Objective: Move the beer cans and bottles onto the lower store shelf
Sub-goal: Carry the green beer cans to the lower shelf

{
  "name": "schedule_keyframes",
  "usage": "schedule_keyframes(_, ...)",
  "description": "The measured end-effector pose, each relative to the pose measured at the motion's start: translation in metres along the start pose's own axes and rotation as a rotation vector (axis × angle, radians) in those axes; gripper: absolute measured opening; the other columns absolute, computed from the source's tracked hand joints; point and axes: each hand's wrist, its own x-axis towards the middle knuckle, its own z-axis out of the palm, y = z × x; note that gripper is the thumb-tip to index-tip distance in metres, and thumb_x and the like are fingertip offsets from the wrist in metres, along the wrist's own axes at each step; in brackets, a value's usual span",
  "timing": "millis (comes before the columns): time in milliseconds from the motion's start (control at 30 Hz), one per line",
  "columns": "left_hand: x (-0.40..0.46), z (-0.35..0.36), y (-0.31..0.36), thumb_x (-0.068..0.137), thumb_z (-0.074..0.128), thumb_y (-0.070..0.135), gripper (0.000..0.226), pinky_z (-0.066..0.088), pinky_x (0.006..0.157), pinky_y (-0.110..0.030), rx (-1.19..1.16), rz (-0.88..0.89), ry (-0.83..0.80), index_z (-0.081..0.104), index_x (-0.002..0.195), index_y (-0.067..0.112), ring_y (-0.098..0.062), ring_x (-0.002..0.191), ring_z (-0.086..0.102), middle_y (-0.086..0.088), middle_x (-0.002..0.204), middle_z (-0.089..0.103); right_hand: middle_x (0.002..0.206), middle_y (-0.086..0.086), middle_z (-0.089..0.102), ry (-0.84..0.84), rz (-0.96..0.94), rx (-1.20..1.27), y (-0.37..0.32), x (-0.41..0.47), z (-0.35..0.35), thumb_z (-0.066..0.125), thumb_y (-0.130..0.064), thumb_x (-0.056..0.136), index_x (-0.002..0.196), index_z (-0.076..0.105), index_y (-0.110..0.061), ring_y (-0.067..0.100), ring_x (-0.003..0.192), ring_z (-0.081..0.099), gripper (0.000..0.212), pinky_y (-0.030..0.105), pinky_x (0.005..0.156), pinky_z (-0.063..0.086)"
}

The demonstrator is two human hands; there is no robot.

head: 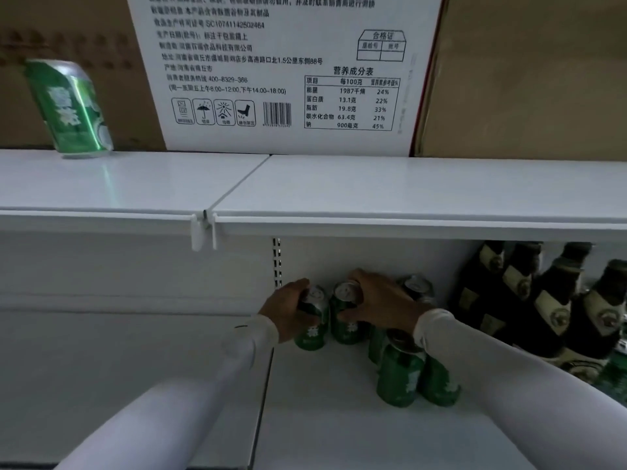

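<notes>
White store shelving fills the view. Upper shelf: white printed carton between brown cartons, one green can at far left. Lower shelf, dim, white: dark beer bottles grouped at right, green cans just left of them. Left hand grips the side of a can; right hand grips the neighbouring can over its top. Both cans stand upright, side by side, near the back wall.

A shop: white metal shelves, rows of green beer cans and dark bottles, stock cartons stacked above.
</notes>
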Motion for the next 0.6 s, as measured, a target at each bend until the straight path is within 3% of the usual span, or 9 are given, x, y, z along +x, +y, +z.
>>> schedule_keyframes(200, 0.020, -0.003, -0.005, 0.080, 0.071, 0.032, 0.085, 0.028, 0.109, -0.025, 0.049, 0.068, 0.007, 0.025, 0.147, 0.010, -0.027, 0.135, 0.036, -0.013, 0.147, 0.036, 0.118, 0.008, 0.060, 0.000, 0.044, -0.079, 0.009, 0.021, 0.005, 0.080, -0.059, 0.067, 0.116, 0.055, -0.017, 0.030, 0.110, 0.056, 0.069, 0.036, 0.087, 0.046)
schedule_keyframes(333, 0.031, -0.001, -0.009, 0.084, 0.070, 0.025, 0.075, 0.032, 0.107, -0.026, 0.080, 0.095, 0.044, 0.030, 0.145, 0.011, -0.028, 0.131, 0.040, -0.012, 0.142, 0.037, 0.139, 0.009, 0.050, -0.005, 0.075, -0.100, 0.009, 0.028, 0.010, 0.078, -0.058, 0.071, 0.136, 0.048, -0.015, 0.029, 0.128, 0.046, 0.083, 0.038, 0.104, 0.041)
schedule_keyframes(600, 0.036, 0.007, -0.018, 0.080, 0.073, 0.023, 0.073, 0.038, 0.103, -0.030, 0.045, 0.104, 0.118, 0.036, 0.143, 0.015, -0.028, 0.123, 0.045, -0.011, 0.134, 0.044, 0.136, 0.010, 0.050, -0.014, 0.081, -0.141, 0.013, 0.032, 0.017, 0.077, -0.056, 0.073, 0.131, 0.048, -0.013, 0.030, 0.127, 0.044, 0.078, 0.036, 0.104, 0.039)
